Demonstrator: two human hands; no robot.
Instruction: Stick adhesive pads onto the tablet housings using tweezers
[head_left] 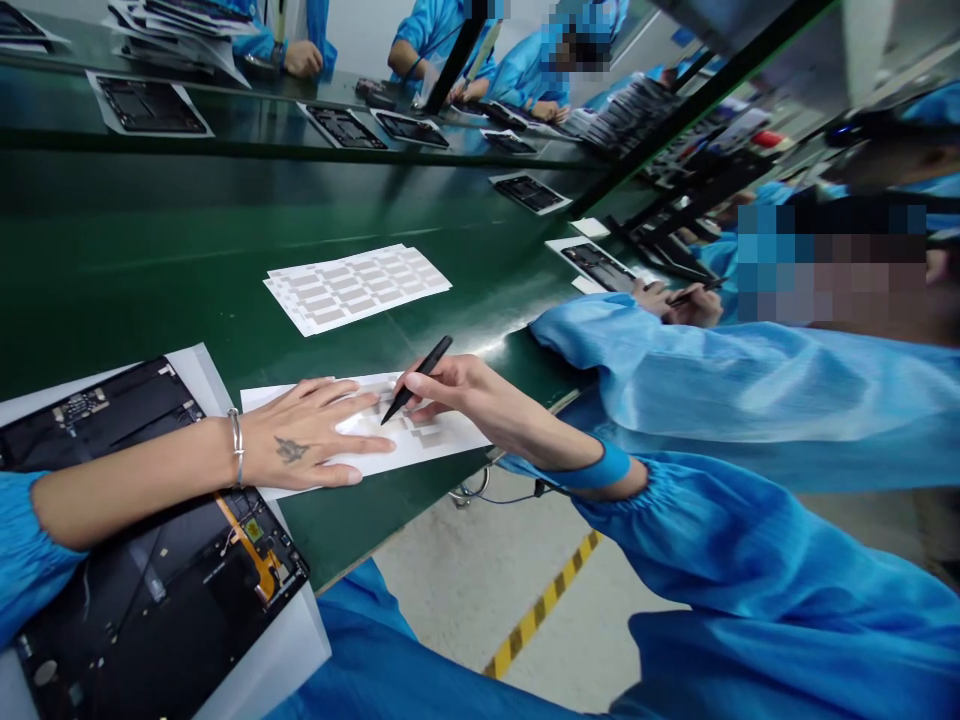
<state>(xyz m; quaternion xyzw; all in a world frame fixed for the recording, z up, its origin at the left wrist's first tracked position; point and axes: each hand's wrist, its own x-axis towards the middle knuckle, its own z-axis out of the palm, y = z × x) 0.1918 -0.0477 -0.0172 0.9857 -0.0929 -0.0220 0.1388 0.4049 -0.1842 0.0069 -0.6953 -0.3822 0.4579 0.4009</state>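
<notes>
My left hand [311, 432] lies flat with its fingers spread on a white sheet of grey rectangular stickers [431, 437], pressing it to the bench. Over the same sheet, my right hand [442, 383] grips a slim black pointed tool [417, 380], shaped like a pen; I cannot tell whether it is tweezers. Its tip points down at the stickers, just right of my left fingers. Under my left forearm, an opened black tablet-like device [172, 590] with an orange flex cable rests on white paper, partly hidden by the arm.
More sticker sheets [360, 287] lie farther back on the green bench [150, 240]. Opened devices [150, 105] sit along a raised shelf beyond. At my right a co-worker's sleeve [712, 390] reaches over the bench, hands at another device [600, 265]. The bench's front edge runs below my right wrist.
</notes>
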